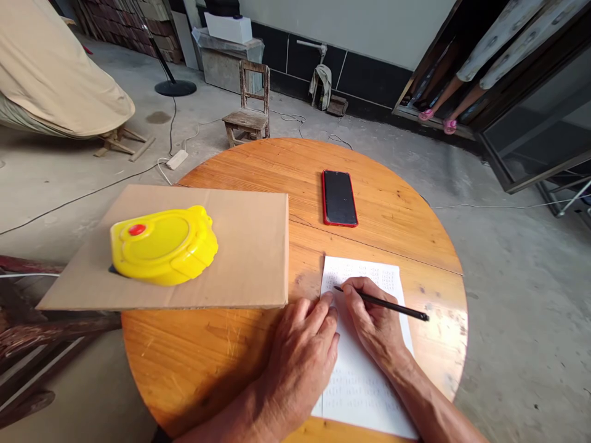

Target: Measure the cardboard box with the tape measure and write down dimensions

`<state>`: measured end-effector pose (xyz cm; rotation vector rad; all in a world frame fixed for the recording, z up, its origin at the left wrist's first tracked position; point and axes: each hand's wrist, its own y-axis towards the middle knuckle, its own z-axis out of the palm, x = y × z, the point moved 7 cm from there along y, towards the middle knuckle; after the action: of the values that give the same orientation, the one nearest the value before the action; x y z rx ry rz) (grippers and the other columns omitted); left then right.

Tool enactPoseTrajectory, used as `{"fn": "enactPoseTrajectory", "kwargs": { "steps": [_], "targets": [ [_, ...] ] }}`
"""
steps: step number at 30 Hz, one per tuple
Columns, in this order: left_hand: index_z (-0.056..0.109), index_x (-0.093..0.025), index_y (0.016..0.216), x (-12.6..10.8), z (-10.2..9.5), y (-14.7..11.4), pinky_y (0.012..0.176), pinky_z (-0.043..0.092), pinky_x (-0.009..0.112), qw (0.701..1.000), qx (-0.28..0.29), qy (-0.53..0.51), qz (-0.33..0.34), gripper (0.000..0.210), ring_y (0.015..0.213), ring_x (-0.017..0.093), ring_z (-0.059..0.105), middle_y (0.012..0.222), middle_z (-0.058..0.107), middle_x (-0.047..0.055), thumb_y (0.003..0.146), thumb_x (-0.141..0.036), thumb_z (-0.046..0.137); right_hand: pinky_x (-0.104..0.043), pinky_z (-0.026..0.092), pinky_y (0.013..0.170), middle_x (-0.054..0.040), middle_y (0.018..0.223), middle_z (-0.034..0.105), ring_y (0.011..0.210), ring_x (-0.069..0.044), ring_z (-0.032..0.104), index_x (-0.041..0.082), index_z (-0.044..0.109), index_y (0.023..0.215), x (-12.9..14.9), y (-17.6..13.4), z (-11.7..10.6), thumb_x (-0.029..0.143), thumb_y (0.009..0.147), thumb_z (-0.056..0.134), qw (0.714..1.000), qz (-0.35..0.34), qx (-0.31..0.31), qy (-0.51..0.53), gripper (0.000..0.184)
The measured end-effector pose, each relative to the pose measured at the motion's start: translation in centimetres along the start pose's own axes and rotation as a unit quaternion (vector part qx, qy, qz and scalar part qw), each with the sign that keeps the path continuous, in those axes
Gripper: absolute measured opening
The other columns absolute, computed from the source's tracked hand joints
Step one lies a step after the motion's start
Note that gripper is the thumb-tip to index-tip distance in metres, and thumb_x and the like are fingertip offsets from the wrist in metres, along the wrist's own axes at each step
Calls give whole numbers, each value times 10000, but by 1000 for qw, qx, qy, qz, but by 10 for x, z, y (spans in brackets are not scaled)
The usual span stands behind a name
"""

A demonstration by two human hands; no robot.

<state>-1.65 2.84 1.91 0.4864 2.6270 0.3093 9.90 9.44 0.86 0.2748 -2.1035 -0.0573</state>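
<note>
A black pen (397, 304) is pinched in my right hand (375, 323), its tip on the upper left part of a white sheet of paper (353, 363). Rows of small handwritten marks run across the top and lower parts of the sheet; my hands and forearm hide some of it. My left hand (305, 344) lies palm down over the sheet's left edge, fingers stretched forward and resting on the paper and table. The fingertips of that hand are close to the pen tip. Under the sheet is a round wooden table (212, 357).
A cardboard sheet (249, 252) overhangs the table's left side, bearing a yellow case with a red button (164, 246), shaped like a tape measure. Beyond the paper lies a red-edged phone (339, 198). A small wooden chair (252, 117) stands behind the table. A person's legs (466, 95) show in the doorway.
</note>
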Motion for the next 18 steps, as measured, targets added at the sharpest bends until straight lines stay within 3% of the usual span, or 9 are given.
{"fn": "enactPoseTrajectory", "kwargs": {
  "steps": [7,18],
  "targets": [
    [664,-163,931,1,0,1,836,507,396,1000,10,-13,-11,145,919,232,582,1277,635,75,858,-90,561,-230,369,523,38,634,537,541,-100,435,187,615,816,6,2,2,239,932,517,999,-23,0,-28,160],
    [678,-157,889,3,-1,1,815,520,392,1000,-9,-17,-12,99,905,236,570,1260,649,72,839,-112,605,-228,410,563,27,671,593,583,-112,490,201,630,834,-1,1,0,275,934,529,1000,-3,-1,7,161]
  ]
}}
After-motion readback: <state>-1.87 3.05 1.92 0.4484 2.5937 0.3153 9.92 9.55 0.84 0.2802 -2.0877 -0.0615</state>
